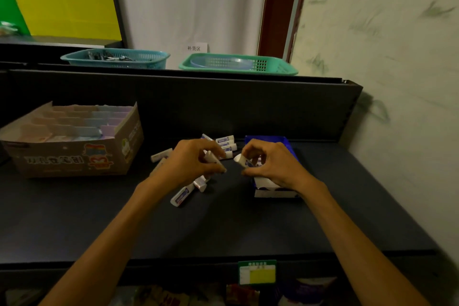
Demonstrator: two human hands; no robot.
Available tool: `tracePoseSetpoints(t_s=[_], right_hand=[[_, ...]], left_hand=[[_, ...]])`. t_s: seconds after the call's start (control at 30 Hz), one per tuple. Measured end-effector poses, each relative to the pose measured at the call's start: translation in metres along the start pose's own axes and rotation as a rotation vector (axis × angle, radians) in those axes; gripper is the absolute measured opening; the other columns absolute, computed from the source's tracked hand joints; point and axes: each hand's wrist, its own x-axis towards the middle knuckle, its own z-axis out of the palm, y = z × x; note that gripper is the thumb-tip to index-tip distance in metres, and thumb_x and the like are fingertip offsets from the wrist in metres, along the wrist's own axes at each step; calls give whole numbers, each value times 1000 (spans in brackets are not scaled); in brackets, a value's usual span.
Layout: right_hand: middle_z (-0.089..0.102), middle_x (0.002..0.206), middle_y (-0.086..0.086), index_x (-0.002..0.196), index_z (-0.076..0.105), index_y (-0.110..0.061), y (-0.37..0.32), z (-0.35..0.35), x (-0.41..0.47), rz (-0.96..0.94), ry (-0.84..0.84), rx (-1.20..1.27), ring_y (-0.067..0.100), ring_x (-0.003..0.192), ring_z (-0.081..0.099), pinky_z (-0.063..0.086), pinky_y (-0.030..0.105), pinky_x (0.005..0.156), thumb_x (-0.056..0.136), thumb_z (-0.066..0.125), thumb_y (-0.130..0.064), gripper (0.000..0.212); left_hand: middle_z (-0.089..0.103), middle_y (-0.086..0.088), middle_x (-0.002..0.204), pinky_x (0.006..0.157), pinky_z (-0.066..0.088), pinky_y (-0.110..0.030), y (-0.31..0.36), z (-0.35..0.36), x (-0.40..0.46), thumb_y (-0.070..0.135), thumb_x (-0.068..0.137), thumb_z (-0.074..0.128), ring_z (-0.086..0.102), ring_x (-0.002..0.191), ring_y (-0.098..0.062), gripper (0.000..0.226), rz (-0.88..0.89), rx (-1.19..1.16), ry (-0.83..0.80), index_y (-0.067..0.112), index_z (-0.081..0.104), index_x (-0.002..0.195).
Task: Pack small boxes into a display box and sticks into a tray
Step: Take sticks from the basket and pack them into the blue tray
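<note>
The brown cardboard display box point(74, 154) at the left of the dark grey shelf point(223, 228) already looks filled with rows of pastel small boxes point(82, 119), so the step in hand appears to be the second half of the task: getting the white sticks with blue labels into the blue and white cardboard tray point(273, 191) at the right. The left hand point(188, 164) hangs over the loose pile of sticks point(224, 144), its fingers curled and pinching 1 white stick point(214, 160) between thumb and fingertips. The right hand point(270, 166) is over the tray, fingers curled round another white stick point(242, 159) whose capped end points toward the left hand. More sticks lie scattered on the shelf, 1 of them point(181, 197) just below the left wrist. Next, I judge, the right hand's stick needs lowering into the tray in line with those already there, and the left's needs carrying across. Both forearms reach forward from the near edge, palms turned down.
</note>
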Motion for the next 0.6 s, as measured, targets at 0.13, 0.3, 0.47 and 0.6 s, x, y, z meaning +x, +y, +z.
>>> tracePoseSetpoints(t_s=[0.13,0.3,0.47,0.6], right_hand=[[63,98,-11,98,57,-25,1,-15,-5,-26,87,159,-4,90,61,50,13,75,71,82,-16,38],[64,93,-10,98,61,-24,16,-29,-8,-15,117,129,4,76,59,49,18,67,72,81,-23,33],[64,93,-10,95,60,-33,32,-40,-14,8,113,89,4,77,59,51,17,69,74,79,-26,30],[64,99,-11,97,59,-34,41,-50,-19,35,103,78,2,88,61,53,20,77,75,78,-25,30]], left_hand=[[61,10,91,68,54,-18,11,7,10,20,79,71,63,77,-4,19,38,-35,19,24,66,98],[64,12,93,68,53,-13,13,16,27,16,78,72,63,79,4,25,68,-21,-15,34,62,91],[58,19,102,72,51,-17,16,31,44,23,80,70,59,85,2,27,125,75,2,34,60,103],[54,15,108,65,38,-8,21,42,55,27,86,64,49,83,7,30,159,161,-15,28,60,116]])
